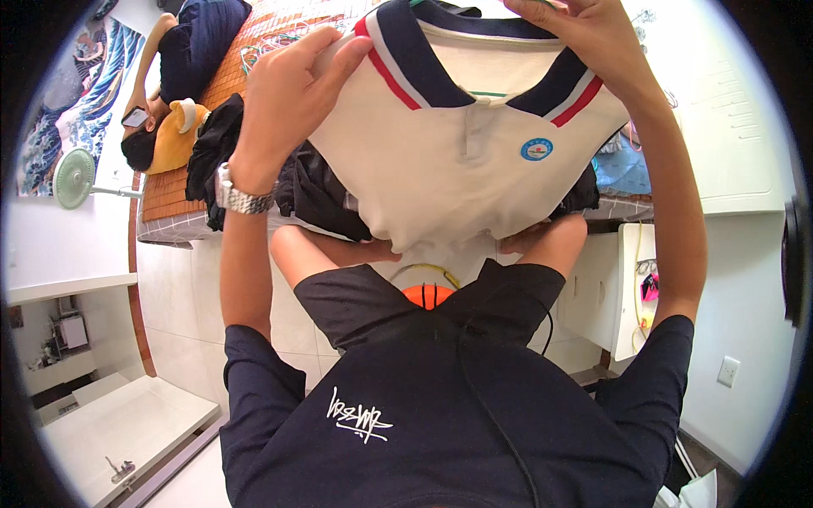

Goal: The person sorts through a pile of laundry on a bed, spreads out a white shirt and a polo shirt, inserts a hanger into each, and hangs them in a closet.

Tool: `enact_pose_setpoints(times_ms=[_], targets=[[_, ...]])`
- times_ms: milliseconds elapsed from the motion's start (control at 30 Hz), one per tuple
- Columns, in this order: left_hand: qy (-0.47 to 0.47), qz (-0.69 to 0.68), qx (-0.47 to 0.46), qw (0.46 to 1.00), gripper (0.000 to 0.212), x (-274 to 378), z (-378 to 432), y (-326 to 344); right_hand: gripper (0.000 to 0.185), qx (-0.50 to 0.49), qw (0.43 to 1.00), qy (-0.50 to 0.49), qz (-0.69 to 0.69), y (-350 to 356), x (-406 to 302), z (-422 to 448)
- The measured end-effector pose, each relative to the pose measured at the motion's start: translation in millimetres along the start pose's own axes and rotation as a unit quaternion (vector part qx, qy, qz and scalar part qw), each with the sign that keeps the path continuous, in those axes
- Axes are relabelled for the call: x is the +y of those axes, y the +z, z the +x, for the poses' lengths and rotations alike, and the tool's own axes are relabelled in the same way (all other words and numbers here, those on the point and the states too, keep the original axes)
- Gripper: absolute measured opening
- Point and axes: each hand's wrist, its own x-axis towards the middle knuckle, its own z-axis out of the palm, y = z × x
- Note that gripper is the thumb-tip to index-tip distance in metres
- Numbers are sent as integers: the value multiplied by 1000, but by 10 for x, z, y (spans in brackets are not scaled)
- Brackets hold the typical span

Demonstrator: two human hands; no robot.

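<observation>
A cream polo shirt (438, 178) hangs upright before me, front towards me. Its navy collar (419, 63) is edged with white and red stripes, and a round blue badge (537, 150) sits on the chest. My left hand (286, 95) grips the shoulder beside the collar on the left. At the top right, my right hand (591, 38) holds the shirt by the collar, its fingertips partly cut off by the picture's edge. Bits of a green hanger (489, 94) show at the neck opening. The shirt's lower part bunches near my knees.
Black clothes (324, 190) lie along the edge of a bed with a woven mat (165, 193). Several wire hangers (279, 44) rest behind my left hand. Another person (197, 51) lies on the bed with a phone. A small fan (75, 179) stands left; an open drawer (625, 286) is at right.
</observation>
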Motion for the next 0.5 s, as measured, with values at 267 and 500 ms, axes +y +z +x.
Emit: enact_pose_setpoints(times_ms=[267, 500], targets=[[-40, -55, 82, 994, 23, 42, -124, -408, 50, 33, 992, 5, -120, -461, 26, -660], [-82, -38, 129, 988, 24, -244, -201, -797, 40, -58, 982, 172, -59, -814, 367, -1232]])
